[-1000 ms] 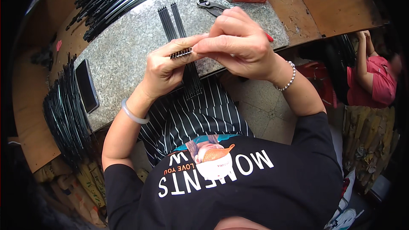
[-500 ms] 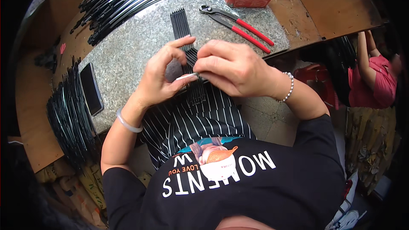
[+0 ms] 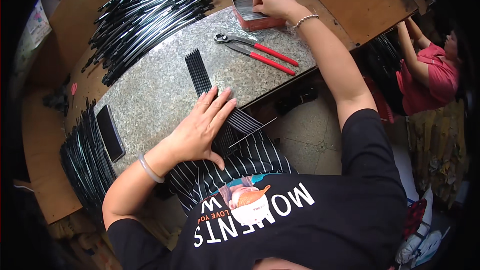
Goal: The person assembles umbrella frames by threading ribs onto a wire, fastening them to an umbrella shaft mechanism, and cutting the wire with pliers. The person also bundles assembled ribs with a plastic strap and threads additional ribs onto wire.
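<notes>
Tabletop: big speckled grey slab, sits on a brown wooden bench and hangs out over the person's lap.
Big rod pile: loads of long black rods heaped at the far left corner, partly on the wood, partly on the grey slab.
Side rod pile: another fat bundle of the same black rods along the left edge, just past the phone.
Co-worker: someone in a pink top off to the right, arms up at their own stack, well apart from all this.
Flat rod bundle: a neat row of thin black rods lying side by side mid-slab, running toward the near edge and sticking out over it above the striped apron.
Left hand: open, fingers spread, palm pressed flat on the near end of that flat rod bundle, right at the slab's edge. Not gripping anything.
Right hand: reached way out to the far side, fingers curled down into the tin; can't tell if it's pinching anything in there.
Phone: dark, face up, near the left edge.
Pliers: red handles, lying between the flat rod bundle and the tin, nobody touching them.
Tin: small red rectangular box, open, with greyish metal bits inside.
</notes>
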The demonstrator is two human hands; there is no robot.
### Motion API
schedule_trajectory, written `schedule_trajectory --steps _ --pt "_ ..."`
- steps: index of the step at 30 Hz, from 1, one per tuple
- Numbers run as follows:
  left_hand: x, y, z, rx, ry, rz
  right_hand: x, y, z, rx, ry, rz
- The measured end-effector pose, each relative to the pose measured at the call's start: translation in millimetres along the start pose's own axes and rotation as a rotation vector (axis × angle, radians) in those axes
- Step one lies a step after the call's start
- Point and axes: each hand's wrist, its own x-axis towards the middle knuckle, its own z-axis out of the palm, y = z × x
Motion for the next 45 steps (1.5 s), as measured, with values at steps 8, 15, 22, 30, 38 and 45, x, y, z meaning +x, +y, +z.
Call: schedule_trajectory --steps 8,15,22,30,38,45 --pt "4 22 56 0.316 0.336 -0.064 -16 -7 -6 0.003 0.222 -0.025" --pt "-28 68 8 -0.581 0.825 0.038 -88 -57 -19 0.297 0.638 -0.348" --pt "-97 53 -25 -0.566 0.353 -0.067 -187 -112 67 0.382 0.517 -0.494" --pt "-101 53 -6 -0.384 0.322 0.02 -204 -97 89 0.402 0.543 -0.53" --pt "-102 51 0 -0.362 0.336 0.038 -203 -99 90 0.397 0.522 -0.542" --pt "-100 51 0 -0.355 0.343 0.043 -203 -97 90 0.44 0.531 -0.544"
